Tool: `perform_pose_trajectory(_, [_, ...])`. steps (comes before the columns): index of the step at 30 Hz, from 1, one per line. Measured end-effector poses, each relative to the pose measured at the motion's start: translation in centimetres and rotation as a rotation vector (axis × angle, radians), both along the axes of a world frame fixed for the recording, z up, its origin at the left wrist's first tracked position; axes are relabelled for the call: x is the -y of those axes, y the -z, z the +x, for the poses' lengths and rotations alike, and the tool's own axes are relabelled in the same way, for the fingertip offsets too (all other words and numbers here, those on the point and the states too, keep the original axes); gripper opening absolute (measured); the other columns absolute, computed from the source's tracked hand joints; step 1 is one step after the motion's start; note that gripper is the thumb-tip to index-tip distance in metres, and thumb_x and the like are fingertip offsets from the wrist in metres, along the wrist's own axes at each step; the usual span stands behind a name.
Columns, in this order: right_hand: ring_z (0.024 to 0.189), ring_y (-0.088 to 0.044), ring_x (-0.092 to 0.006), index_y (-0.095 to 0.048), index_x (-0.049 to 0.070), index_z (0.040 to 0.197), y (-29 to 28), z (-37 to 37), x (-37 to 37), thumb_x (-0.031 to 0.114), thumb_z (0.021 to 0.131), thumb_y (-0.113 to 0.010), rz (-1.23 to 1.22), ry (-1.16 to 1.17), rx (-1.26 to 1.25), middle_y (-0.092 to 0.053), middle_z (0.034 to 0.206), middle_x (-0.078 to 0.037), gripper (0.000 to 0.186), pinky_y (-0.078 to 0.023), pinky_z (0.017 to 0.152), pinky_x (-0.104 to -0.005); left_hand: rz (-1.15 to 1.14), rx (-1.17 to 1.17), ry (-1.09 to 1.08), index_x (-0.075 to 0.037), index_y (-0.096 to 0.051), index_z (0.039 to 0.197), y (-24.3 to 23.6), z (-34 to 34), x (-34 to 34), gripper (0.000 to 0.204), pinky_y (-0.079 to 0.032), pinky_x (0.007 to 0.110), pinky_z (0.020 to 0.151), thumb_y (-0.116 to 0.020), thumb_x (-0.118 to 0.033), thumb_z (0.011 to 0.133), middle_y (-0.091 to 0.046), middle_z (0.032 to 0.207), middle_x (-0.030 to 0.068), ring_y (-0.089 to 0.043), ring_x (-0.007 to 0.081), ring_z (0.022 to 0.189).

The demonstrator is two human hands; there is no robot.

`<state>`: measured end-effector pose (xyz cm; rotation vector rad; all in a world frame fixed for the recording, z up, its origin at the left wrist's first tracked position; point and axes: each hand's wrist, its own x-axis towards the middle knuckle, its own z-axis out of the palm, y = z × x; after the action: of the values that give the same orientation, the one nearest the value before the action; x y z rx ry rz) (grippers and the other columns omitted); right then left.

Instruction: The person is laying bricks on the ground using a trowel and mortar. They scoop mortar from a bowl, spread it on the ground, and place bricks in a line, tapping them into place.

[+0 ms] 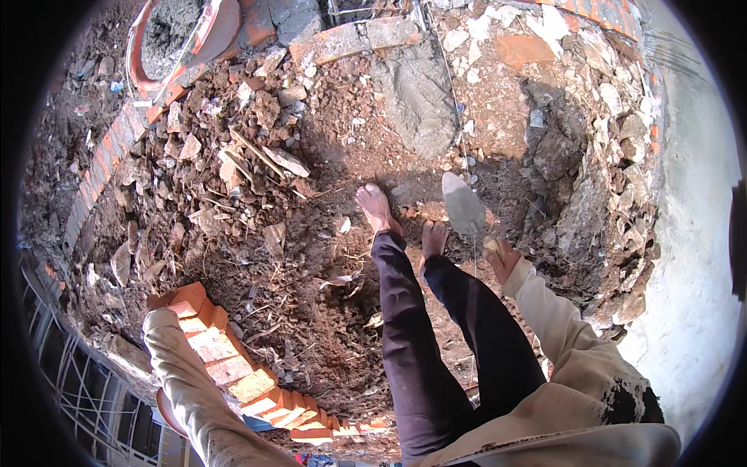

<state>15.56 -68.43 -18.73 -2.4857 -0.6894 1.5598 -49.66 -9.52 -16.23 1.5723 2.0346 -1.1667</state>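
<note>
My right hand (504,261) is closed round the handle of a pointed trowel (464,204), whose grey blade lies beyond my feet. At the lower left, my left hand (159,299) is at the end of a row of orange bricks (226,354), against the endmost brick (187,300). The sleeve and the angle hide most of its fingers, so I cannot tell whether it grips that brick. Ahead, a bed of wet grey mortar (420,101) is spread on the ground, touching a short course of laid bricks (334,44).
A round reddish basin (226,35) of grey mortar stands at the far left. A thin string line (459,117) runs past the mortar bed. Broken rubble (194,148) covers the left side; a hollow (556,140) lies right. A pale wall (689,194) bounds the far right.
</note>
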Motion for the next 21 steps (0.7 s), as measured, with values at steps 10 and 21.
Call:
perform_pose_trajectory(10, [0.087, -0.060, -0.0420, -0.050, 0.002, 0.109, -1.0, 0.1, -1.9, 0.037, 0.090, -0.051, 0.074, 0.118, 0.014, -0.061, 0.089, -0.024, 0.040, -0.047, 0.073, -0.0436, 0.275, 0.054, 0.215, 0.000, -0.056, 0.119, 1.0, 5.7, 3.4, 0.077, -0.047, 0.039, 0.087, -0.081, -0.040, 0.058, -0.062, 0.113, 0.0212, -0.061, 0.0350, 0.098])
perform_pose_trajectory(21, [0.080, -0.058, -0.0326, -0.052, 0.001, 0.107, -0.3, -1.5, -2.6, 0.034, 0.090, -0.052, 0.098, 0.147, -0.022, -0.058, 0.087, -0.019, 0.037, -0.045, 0.072, -0.0395, 0.217, 0.095, 0.292, 0.014, -0.047, 0.118, 3.9, 4.1, 2.5, 0.082, -0.049, 0.038, 0.079, -0.081, -0.033, 0.060, -0.063, 0.098, 0.0238, -0.063, 0.0295, 0.088])
